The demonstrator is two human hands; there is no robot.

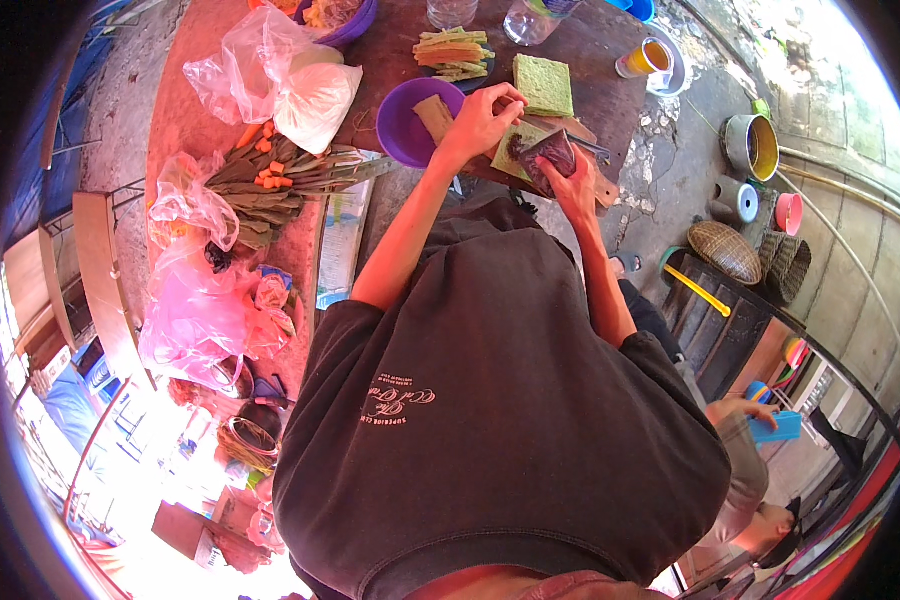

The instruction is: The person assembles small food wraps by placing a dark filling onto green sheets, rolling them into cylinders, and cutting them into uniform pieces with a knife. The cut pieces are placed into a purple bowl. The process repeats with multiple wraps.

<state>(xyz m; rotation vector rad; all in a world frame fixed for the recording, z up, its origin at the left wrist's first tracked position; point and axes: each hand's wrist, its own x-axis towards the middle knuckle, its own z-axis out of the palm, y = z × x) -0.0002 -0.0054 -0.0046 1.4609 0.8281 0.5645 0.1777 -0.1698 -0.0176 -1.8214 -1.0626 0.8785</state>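
My left hand (482, 122) reaches over the wooden cutting board (602, 190) and pinches the upper edge of a square green sheet (515, 150) lying on it. My right hand (576, 185) grips a dark shiny pouch-like thing (550, 155) just above that sheet; what it is exactly I cannot tell. A purple bowl (402, 125) holding a pale roll stands right beside my left hand. A stack of green squares (544, 84) lies just beyond the board.
A plate of green and orange strips (453, 52), clear and white plastic bags (300, 85), long leaves with orange pieces (270, 180) and pink bags (195, 315) crowd the table. A metal pot (753, 145) and woven baskets (727, 250) sit on the ground at right. Another person (760, 470) crouches lower right.
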